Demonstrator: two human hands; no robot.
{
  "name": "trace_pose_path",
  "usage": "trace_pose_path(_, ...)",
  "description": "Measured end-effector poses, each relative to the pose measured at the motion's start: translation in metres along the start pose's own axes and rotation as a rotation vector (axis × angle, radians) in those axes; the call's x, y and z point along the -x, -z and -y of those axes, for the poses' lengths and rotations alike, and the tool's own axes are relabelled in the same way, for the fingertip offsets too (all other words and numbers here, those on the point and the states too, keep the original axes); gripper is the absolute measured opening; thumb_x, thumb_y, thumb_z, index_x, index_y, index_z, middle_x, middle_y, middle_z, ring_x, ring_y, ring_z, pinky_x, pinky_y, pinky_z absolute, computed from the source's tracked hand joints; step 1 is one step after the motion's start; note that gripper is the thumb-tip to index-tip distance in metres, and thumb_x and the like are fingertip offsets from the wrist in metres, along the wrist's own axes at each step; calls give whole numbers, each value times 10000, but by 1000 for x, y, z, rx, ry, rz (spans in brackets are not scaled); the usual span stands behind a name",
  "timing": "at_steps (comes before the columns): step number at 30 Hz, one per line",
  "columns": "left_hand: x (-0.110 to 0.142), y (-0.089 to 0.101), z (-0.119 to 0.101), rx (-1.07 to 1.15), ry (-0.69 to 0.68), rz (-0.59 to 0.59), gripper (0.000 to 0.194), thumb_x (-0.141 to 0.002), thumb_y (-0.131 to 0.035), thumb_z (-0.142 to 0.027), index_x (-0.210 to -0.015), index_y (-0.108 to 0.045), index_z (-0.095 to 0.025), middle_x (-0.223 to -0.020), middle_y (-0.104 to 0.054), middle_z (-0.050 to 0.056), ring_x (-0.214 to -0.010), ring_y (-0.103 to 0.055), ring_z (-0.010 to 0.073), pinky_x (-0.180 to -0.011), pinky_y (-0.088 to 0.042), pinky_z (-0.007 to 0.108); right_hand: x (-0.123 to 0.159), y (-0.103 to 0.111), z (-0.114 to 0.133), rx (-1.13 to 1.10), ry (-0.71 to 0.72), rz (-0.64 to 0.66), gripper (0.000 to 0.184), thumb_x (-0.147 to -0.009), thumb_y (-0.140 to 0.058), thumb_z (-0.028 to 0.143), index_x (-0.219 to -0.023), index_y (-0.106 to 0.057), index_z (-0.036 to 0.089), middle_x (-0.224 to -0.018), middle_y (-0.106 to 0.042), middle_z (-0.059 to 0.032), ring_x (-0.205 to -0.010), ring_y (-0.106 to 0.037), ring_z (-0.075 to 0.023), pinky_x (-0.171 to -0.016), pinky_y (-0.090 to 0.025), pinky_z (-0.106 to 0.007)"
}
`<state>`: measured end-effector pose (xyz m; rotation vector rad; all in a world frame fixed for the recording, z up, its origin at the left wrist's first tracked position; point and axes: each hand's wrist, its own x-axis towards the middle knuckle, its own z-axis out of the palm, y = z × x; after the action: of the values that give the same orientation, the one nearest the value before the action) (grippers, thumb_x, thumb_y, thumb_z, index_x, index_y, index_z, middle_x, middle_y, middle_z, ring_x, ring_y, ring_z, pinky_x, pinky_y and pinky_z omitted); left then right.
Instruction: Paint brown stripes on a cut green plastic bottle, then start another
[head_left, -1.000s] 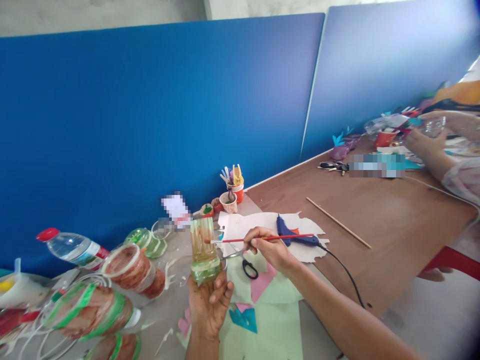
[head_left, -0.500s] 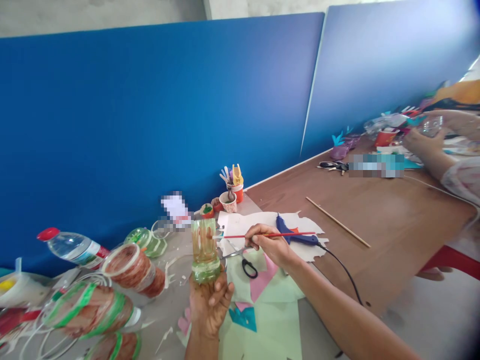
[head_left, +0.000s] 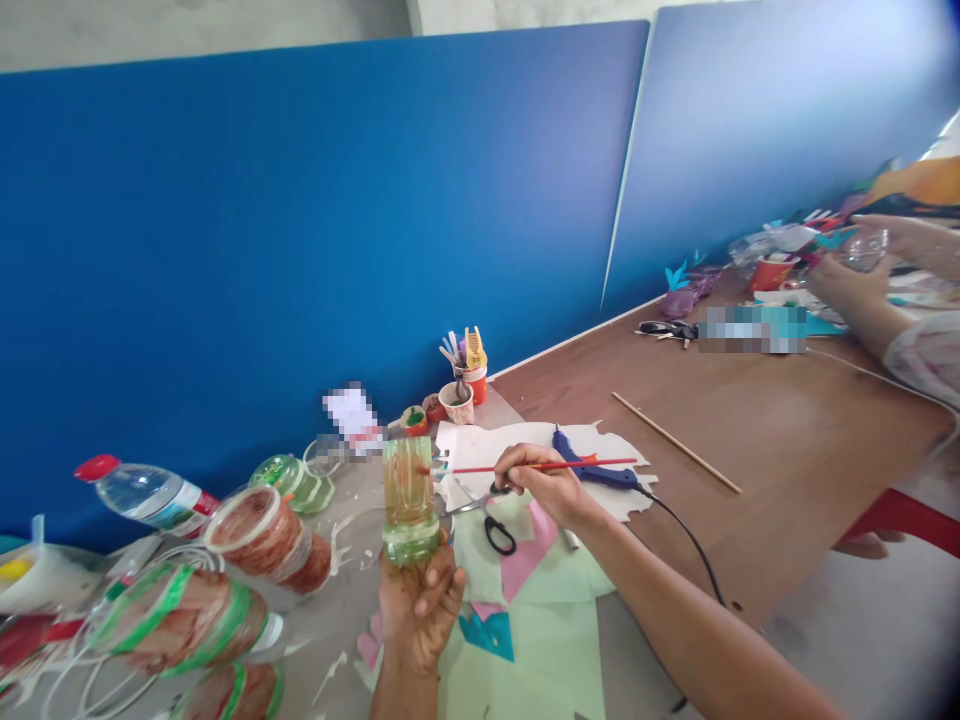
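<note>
"What stood behind the work?"

"A blue partition (head_left: 322,230), with a cluttered table (head_left: 352,545) below. In the head view, a greenish clear container (head_left: 407,490) stood upright over it, in the left hand (head_left: 416,610)."

"How far along was it?"

"Partway, I judged: brownish streaks marked its upper wall, while the base looked bare. A tub (head_left: 277,545) nearby wore a fuller reddish-brown coat."

"And the hands?"

"The left curled around the base, fingers loosely bent. The right hand (head_left: 544,485) pinched a red-handled brush (head_left: 465,469), bristles at the container's wall; whether they touched, I couldn't tell."
</note>
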<state>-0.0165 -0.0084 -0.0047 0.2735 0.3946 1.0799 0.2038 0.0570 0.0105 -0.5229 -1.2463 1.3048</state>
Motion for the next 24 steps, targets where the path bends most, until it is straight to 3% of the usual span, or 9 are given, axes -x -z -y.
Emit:
trace_pose_path(6,0,4,0,12,38,63,443,-942,-273,-279,-965,-649,-45,-572,-539,-15,-301,-441,25,-774,-571,275,0,-1,1,-62,7,-38,115,-790,-630,241,-823,-717,174,-741,-672,-44,-538,-453,-97,-514,-349,-246)
trace_pose_path(10,0,6,0,30,40,62,406,-939,-278,-277,-956,-639,-92,-571,-537,-27,-301,-438,33,-777,-570,285,0,-2,4,-46,-63,79,111,-757,-669,250,-751,-722,153,-668,-664,-46,-536,-468,-105,-511,-349,-249)
trace_pose_path(12,0,7,-1,25,43,67,405,-939,-271,-279,-958,-633,-99,-571,-538,-30,-298,-429,33,-783,-569,293,-1,-2,7,-124,-56,16,149,-738,-693,310,-746,-711,162,-652,-660,-42,-514,-460,-108,-490,-339,-253)
trace_pose_path(15,0,6,-1,-4,72,94,415,-942,-262,-276,-965,-634,-93,-576,-544,-29,-301,-431,30,-798,-561,292,-5,-1,8,-206,11,-174,237,-788,-645,401,-915,-690,205,-707,-682,-39,-479,-445,-103,-460,-325,-254)
trace_pose_path(18,0,4,2,-41,132,120,435,-955,-260,-291,-983,-642,-83,-578,-551,-28,-308,-442,30,-791,-555,277,-9,0,3,-143,65,-238,262,-841,-593,388,-1033,-658,222,-831,-706,-56,-519,-484,-107,-490,-371,-259)
trace_pose_path(21,0,2,6,-78,223,133,463,-967,-248,-306,-1008,-646,-72,-570,-560,-28,-310,-441,31,-785,-549,276,-9,1,-1,-23,110,-217,260,-861,-572,350,-1062,-661,212,-1011,-692,-83,-602,-525,-117,-579,-435,-281)
trace_pose_path(24,0,1,11,-117,302,120,500,-972,-239,-336,-1027,-652,-60,-561,-571,-21,-313,-441,32,-786,-545,294,-6,1,4,130,151,-164,261,-890,-529,324,-1083,-673,224,-1063,-680,-76,-686,-538,-139,-652,-446,-296)
